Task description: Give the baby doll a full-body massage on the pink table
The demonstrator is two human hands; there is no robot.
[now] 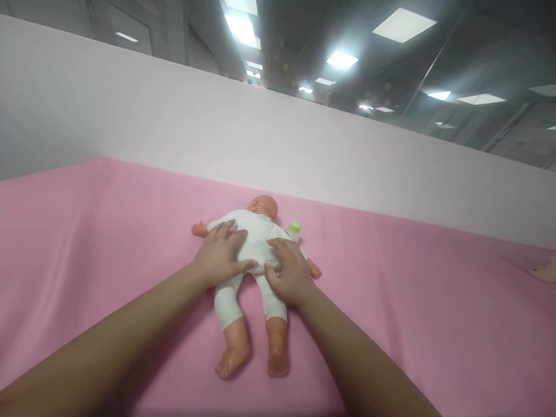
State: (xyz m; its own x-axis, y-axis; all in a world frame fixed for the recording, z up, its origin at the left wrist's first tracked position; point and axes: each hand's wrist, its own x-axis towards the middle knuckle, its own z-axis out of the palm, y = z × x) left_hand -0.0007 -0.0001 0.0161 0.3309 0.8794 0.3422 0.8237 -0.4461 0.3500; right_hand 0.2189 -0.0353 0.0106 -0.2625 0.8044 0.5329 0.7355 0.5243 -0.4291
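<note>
The left hand [221, 255] lies flat on the baby doll [249, 272], its fingers [232, 231] slightly spread and pressed on the white romper over the torso, thumb pointing toward the other hand. The doll lies lengthwise on the pink sheet [87, 243], head beyond the fingertips, bare feet back toward the wrists. The right hand [289, 272] rests on the doll's hip and thigh, fingers [278, 246] bent and a little apart, touching the cloth; whether they pinch it cannot be told. Just beyond the right fingertips, beside the doll's shoulder, a small bottle with a green cap [295, 229] stands. Far right of both hands, another person's toes [544, 270] touch the sheet's edge.
</note>
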